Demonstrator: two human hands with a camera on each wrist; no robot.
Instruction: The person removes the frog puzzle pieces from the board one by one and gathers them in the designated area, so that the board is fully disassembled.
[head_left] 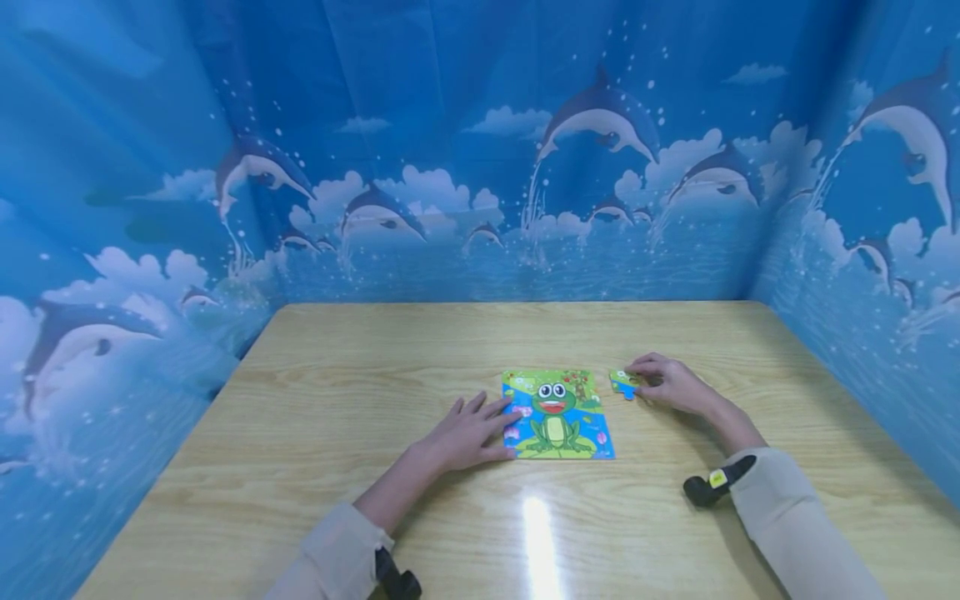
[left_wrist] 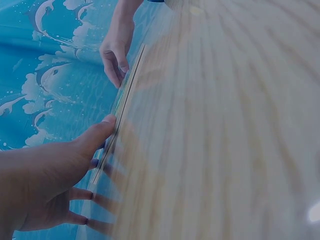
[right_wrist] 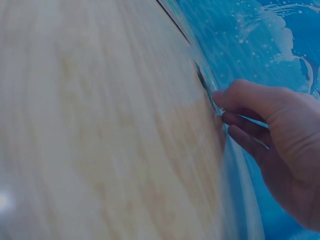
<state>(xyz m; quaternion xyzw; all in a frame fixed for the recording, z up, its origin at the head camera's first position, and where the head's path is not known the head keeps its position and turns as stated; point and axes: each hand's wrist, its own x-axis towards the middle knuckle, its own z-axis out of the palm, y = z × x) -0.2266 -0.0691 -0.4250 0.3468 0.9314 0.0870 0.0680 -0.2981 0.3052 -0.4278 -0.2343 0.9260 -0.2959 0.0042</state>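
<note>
Beyond the frog puzzle [head_left: 557, 421] and off to either side, smooth, faintly creased blue curtain [head_left: 450, 75], printed with leaping dolphins [head_left: 596, 107]. Beneath the puzzle, glossy, pale wood-grain tabletop [head_left: 337, 400]. On that, the puzzle itself: thin, flat board with the frog upright, head pointing away from the camera (sides close to equal, long axis hard to tell). Resting on its left edge, left hand [head_left: 468, 432] with fingers spread apart. To its right, right hand [head_left: 672, 387], pinching a small puzzle piece [head_left: 622, 384], thin, tab pointing nearward, long axis partly covered.

Bright head view, white glare streak [head_left: 540, 550] on wooden table [head_left: 337, 392], dimmer, hazier wrist views
</note>
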